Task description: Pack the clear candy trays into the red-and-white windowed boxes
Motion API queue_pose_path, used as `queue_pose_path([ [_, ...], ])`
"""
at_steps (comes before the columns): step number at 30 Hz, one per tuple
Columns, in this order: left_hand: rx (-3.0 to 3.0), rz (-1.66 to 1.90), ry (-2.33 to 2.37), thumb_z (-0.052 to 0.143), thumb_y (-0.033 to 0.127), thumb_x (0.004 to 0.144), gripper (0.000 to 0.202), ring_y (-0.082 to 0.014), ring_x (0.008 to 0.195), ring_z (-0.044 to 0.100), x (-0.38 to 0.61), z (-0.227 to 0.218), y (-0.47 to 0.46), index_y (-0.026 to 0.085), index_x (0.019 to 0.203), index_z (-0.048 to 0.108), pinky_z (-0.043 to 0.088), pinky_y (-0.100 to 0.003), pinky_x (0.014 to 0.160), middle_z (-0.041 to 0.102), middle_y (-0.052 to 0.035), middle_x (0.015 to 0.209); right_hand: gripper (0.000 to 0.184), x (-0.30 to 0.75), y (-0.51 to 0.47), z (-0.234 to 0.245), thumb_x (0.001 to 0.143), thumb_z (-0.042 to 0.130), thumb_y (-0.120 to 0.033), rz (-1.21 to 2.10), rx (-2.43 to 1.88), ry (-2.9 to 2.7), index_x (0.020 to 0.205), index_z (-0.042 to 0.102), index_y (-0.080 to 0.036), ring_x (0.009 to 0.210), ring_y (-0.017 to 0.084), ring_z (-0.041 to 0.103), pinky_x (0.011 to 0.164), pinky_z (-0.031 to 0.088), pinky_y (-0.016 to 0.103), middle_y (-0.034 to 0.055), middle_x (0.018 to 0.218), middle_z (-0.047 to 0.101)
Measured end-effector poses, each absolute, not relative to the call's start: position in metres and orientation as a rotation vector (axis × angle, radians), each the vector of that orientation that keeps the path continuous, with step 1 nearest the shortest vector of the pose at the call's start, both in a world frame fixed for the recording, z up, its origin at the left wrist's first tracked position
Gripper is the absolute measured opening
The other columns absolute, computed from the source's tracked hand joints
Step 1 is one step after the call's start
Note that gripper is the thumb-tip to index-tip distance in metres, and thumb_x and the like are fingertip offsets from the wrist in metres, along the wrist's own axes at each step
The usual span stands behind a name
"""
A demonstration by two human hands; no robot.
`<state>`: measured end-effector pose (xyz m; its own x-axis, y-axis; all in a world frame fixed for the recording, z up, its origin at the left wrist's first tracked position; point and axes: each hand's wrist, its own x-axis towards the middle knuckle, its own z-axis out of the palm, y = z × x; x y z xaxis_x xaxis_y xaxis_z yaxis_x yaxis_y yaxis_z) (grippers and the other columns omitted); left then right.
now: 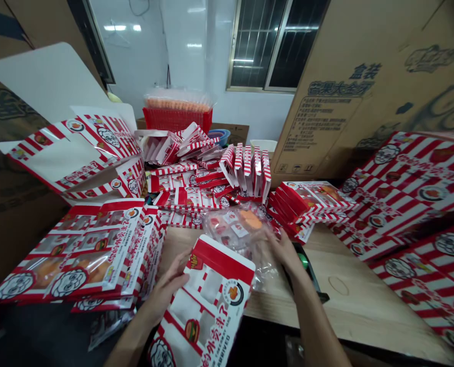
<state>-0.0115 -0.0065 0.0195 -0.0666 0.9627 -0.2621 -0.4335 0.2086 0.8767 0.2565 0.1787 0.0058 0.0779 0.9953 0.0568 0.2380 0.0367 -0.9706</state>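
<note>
The left hand [169,288] has its fingers [181,267] partly curled, gripping the edge of a red-and-white striped paper takeaway bag [211,300] at lower centre. Just beyond it, the right hand [284,252] has its fingers [273,237] bent against a clear plastic packet [234,229] holding orange and white pieces. Both hands are over the wooden table [349,300]. Past them, about five upright folded cartons [246,171] stand in a row. One red plastic basket [177,120] at upper centre carries a plastic-wrapped orange stack. Flat striped bags lie heaped at lower left [85,255] and at right [414,204]. A large printed cardboard sheet [337,92] leans at upper right.
</note>
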Motion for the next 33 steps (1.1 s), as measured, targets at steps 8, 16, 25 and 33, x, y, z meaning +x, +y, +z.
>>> queue_pose_path([
  [8, 0.530, 1.251, 1.081, 0.069, 0.023, 0.067, 0.078, -0.0280, 0.098, 0.065, -0.017, 0.026, -0.004, 0.025, 0.138, 0.038, 0.050, -0.034, 0.081, 0.071, -0.0054, 0.108, 0.029, 0.239, 0.189, 0.002, 0.060, 0.073, -0.030, 1.020, -1.204, -0.867, 0.076, 0.051, -0.021, 0.052, 0.011, 0.053, 0.051, 0.046, 0.025, -0.0070, 0.061, 0.056],
  [16, 0.332, 1.406, 1.048, 0.067, 0.011, 0.049, 0.060, -0.0268, 0.068, 0.071, -0.019, 0.030, 0.009, 0.016, 0.108, 0.060, 0.056, -0.036, 0.065, 0.074, -0.0034, 0.078, 0.036, 0.275, 0.132, 0.057, 0.057, 0.071, -0.027, 0.888, -0.949, -0.662, 0.089, 0.055, -0.024, 0.057, 0.009, 0.058, 0.053, 0.051, 0.022, -0.0065, 0.077, 0.064],
  [25, 0.186, 1.460, 1.061, 0.077, 0.027, 0.057, 0.030, -0.0269, 0.078, 0.072, -0.008, 0.009, 0.008, 0.017, 0.081, 0.063, 0.058, -0.035, 0.070, 0.075, -0.0045, 0.076, 0.033, 0.257, 0.081, -0.004, 0.070, 0.055, -0.017, 1.086, -1.017, -1.733, 0.099, 0.069, -0.024, 0.128, 0.026, 0.043, 0.106, 0.030, 0.047, 0.0092, 0.133, 0.054],
  [33, 0.190, 1.612, 1.280, 0.079, 0.033, 0.052, 0.040, -0.0284, 0.085, 0.070, -0.015, 0.011, 0.006, 0.015, 0.084, 0.062, 0.057, -0.035, 0.072, 0.074, -0.0044, 0.078, 0.033, 0.262, 0.131, -0.013, 0.057, 0.074, -0.041, 1.211, -1.370, -1.059, 0.082, 0.068, -0.019, 0.127, 0.031, 0.043, 0.104, 0.034, 0.043, 0.0115, 0.125, 0.059],
])
